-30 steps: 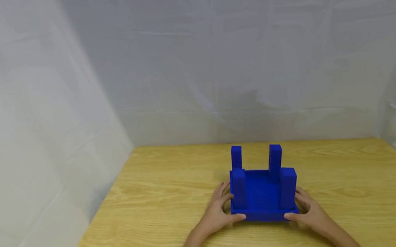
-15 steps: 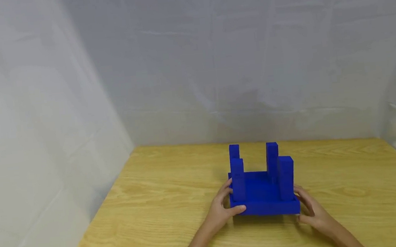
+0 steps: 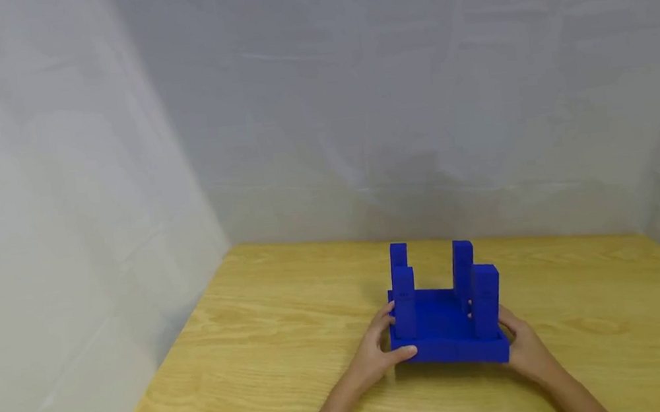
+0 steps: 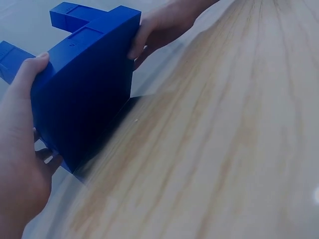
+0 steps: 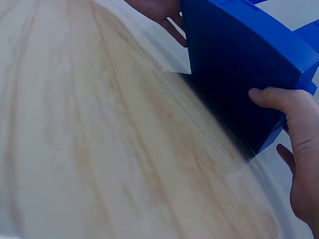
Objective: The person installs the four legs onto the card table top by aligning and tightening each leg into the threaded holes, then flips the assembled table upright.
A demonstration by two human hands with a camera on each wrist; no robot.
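Blue plastic stool-shaped block with four square legs pointing up (image 3: 445,317), held upside down, near edge tipped up off the light wooden worktop (image 3: 272,344), at the middle of the worktop, slightly right of centre. Left hand (image 3: 380,350) clamped on the left end of the blue slab, thumb hooked over the near edge, fingers curled round the left side; the same grip seen from the left wrist view as a left hand (image 4: 20,149) with its thumb lying along the slab's upper edge and the blue block (image 4: 84,94) tilted above the worktop (image 4: 224,149). Right hand (image 3: 525,346) grasping the right end of the slab, fingers wrapped behind the right side; from the right wrist view, right hand (image 5: 299,144) with thumb pressed on the flat blue underside (image 5: 244,64), a dark shadow beneath on the worktop (image 5: 99,149). Two far legs standing taller in view than the two near ones. Pale grey fabric backdrop (image 3: 355,97) hanging behind and to both sides of the worktop
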